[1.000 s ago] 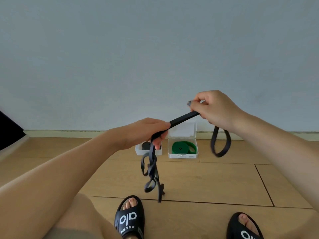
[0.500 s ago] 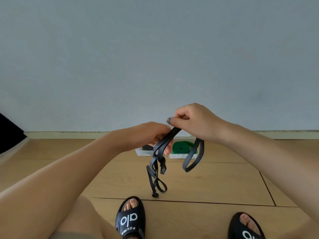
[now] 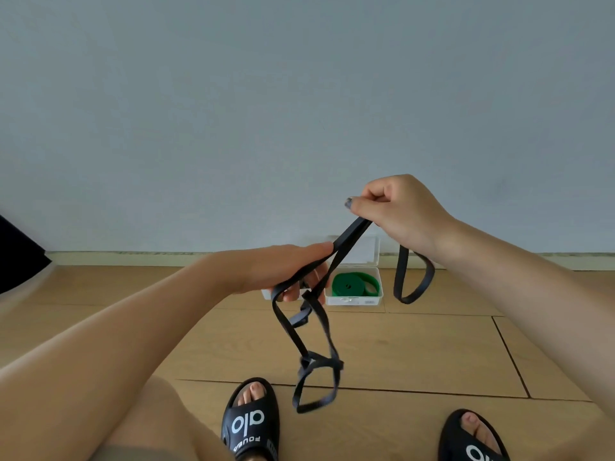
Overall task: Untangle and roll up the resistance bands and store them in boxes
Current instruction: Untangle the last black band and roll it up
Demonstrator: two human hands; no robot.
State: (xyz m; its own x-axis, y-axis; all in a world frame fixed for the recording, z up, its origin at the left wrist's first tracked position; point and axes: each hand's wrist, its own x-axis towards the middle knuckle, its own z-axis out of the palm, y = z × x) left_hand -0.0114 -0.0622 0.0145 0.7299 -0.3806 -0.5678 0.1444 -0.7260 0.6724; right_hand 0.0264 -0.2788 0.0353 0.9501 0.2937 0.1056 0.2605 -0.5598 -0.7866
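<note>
"What colour is the band [image 3: 307, 331] I hold?"
"Black. The rolled band [image 3: 354, 285] in the far clear box [image 3: 353, 300] is green."
"And my slippers [image 3: 251, 424]?"
"Black with white letters. The floor [image 3: 416, 354] is light brown wood, the wall [image 3: 299, 111] pale grey-blue."

You see a wood-plank floor [image 3: 416, 354] meeting a plain grey wall [image 3: 299, 94] at a pale skirting board [image 3: 133, 257]. Two black sandals [image 3: 251, 424] with white lettering rest on the floor. A dark object [image 3: 16, 254] sits at the left edge.
</note>
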